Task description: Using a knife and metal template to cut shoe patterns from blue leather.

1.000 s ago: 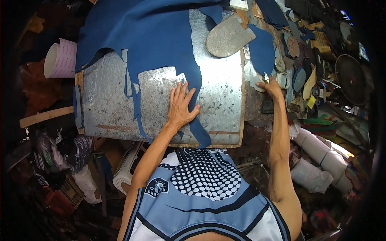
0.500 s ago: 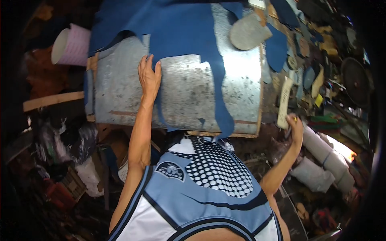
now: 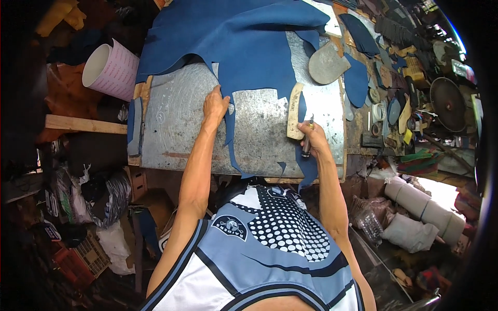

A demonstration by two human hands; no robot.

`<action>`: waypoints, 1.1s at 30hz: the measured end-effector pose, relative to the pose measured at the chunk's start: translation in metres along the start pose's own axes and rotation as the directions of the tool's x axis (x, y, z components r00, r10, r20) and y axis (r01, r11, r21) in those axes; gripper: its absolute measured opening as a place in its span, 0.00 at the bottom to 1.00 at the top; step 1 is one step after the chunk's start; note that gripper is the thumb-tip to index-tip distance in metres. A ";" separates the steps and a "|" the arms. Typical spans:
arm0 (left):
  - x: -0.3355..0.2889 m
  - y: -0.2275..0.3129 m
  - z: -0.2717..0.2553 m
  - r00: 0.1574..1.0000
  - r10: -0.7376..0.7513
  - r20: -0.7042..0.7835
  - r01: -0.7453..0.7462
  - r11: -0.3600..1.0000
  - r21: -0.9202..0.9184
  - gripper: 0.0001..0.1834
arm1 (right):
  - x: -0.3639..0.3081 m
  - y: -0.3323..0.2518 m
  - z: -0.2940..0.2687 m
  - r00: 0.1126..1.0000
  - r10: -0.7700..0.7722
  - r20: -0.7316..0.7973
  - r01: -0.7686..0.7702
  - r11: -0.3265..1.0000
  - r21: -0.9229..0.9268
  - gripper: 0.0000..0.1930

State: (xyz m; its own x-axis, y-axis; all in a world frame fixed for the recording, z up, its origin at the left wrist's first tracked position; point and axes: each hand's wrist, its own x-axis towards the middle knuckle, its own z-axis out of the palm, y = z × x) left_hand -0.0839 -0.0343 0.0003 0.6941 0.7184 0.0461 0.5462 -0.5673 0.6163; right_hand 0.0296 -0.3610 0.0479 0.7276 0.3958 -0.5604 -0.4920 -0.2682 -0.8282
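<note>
A large sheet of blue leather (image 3: pixel 254 57) covers the far part of a grey metal-topped board (image 3: pixel 181 124); narrow strips of it run toward me. My left hand (image 3: pixel 215 108) is at the near edge of the sheet, left of the middle. Its fingers are bent against the leather and seem to pinch it, though the fingertips are partly hidden. Above the right strip, my right hand (image 3: pixel 315 140) grips a curved cream pattern piece (image 3: pixel 294 114) with writing on it. The same hand also holds a slim tool with a dark handle (image 3: pixel 306 149), perhaps a knife.
A rounded grey slab (image 3: pixel 328 63) lies at the board's far right. A pink-and-white roll (image 3: pixel 116 70) stands to the left, above a wooden bar (image 3: pixel 85 124). Tape, blue scraps (image 3: pixel 356 80) and tools crowd the right bench; wrapped rolls (image 3: pixel 415 199) lie below it.
My right hand has come from the bench side at the right to over the board, bringing the cream pattern piece. My left fingers, earlier spread, are now more bent at the leather edge.
</note>
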 end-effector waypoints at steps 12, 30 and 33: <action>-0.078 -0.037 -0.114 0.862 -0.151 0.484 0.425 0.735 -0.528 0.24 | -0.146 0.002 -0.077 0.990 0.123 -0.075 -0.138 0.960 -0.245 0.11; -0.115 -0.082 -0.150 0.722 -0.185 0.667 0.254 0.967 -0.007 0.22 | -0.220 0.032 -0.081 0.972 0.236 -0.007 -0.232 0.947 -0.223 0.10; -0.117 -0.085 -0.163 0.751 -0.307 0.585 0.335 0.940 0.064 0.20 | -0.241 0.032 -0.104 0.968 0.224 -0.117 -0.244 0.947 -0.207 0.10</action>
State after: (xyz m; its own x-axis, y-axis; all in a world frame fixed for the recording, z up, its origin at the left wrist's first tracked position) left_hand -0.2881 -0.0043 0.0704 0.6277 0.4783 -0.6142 0.7758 -0.3182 0.5449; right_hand -0.1121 -0.5560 0.1567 0.6499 0.2197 -0.7276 -0.5452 -0.5323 -0.6477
